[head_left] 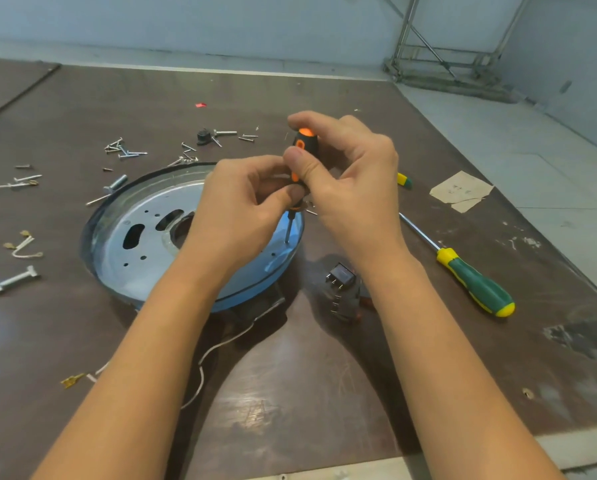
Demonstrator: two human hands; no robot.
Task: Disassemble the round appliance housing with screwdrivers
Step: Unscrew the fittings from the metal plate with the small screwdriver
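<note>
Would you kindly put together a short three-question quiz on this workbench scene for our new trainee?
1. True or false: the orange-and-black screwdriver stands roughly upright with its tip down on the round metal housing.
2. Which hand grips the top of that screwdriver's handle?
A. right hand
B. left hand
C. neither
3. Fill in: the green-and-yellow screwdriver lies on the table to the ____ of the housing.

Key: 1 true; 2 A; 3 right.
</note>
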